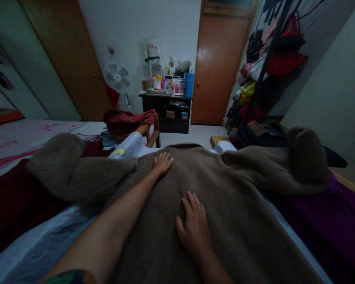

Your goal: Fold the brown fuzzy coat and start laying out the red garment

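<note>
1. Head view: a brown coat [230, 213] lies spread out across the near middle, its collar [186, 146] at the far end and its body reaching the near edge of the picture.
2. The left hand [163, 163] rests on the upper left part of the coat, near the collar. It is open, palm down, with nothing in its grip.
3. The right hand [193, 225] lies on the middle of the coat, nearer than the left one. It is open too and holds nothing; its thumb stands apart from the other fingers.
4. The left sleeve [100, 173] and the right sleeve [263, 161] stretch out to either side, each bending toward the far side at its outer end.
5. Pale bedding [38, 240] shows beneath the coat. Dark red cloth [12, 213] lies at the near left, and purple cloth [322, 221] at the near right.
6. Farther left, a rust-red garment [127, 122] is draped over a wooden frame [156, 136].
7. At the far side stand a white fan [118, 77], a dark cabinet [177, 127] with packages and a blue stack [189, 85] on top, and a brown door [215, 67].
8. At the far right, bags [285, 63] hang beside a dark pole [268, 57].
</note>
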Demonstrator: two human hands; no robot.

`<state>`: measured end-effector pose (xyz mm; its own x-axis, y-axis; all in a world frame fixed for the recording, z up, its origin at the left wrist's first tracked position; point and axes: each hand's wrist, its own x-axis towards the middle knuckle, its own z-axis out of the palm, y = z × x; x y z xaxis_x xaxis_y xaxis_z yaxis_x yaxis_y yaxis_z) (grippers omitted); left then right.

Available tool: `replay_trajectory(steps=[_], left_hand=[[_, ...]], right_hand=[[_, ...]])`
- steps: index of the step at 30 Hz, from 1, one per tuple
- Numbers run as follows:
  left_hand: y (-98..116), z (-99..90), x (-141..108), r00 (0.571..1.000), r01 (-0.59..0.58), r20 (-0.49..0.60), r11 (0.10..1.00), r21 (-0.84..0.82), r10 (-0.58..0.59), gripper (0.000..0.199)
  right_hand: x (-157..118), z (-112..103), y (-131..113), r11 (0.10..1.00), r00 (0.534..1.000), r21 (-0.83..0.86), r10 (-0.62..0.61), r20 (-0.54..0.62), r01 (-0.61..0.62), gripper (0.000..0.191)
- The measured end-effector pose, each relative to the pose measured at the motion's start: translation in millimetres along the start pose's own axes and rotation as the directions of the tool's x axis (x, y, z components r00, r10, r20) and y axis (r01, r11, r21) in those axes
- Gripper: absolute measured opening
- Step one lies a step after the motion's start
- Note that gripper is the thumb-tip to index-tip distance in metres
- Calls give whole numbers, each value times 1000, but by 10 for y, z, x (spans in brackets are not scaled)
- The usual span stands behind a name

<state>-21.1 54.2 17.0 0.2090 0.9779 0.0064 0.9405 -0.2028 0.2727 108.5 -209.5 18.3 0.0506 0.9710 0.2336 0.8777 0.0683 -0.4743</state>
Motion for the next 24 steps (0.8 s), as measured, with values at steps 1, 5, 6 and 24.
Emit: replay_trajectory(steps=[1,5,6,24], left_hand=[[50,-6,-61,1000,-14,17,1000,-6,14,60],[367,67,-447,989,-127,74,991,-31,129,59],[451,105,-560,978,-186,86,981,-55,191,60],[284,166,-203,975,-205,-60,967,148,216,54]], right_hand=[[0,8,4,1000,1000,12,0,-12,1,52],[4,57,36,994,996,105,19,-90,-9,54],[9,69,46,991,992,136,37,-117,-21,54],[8,69,35,984,977,172,80,-196,-46,48]])
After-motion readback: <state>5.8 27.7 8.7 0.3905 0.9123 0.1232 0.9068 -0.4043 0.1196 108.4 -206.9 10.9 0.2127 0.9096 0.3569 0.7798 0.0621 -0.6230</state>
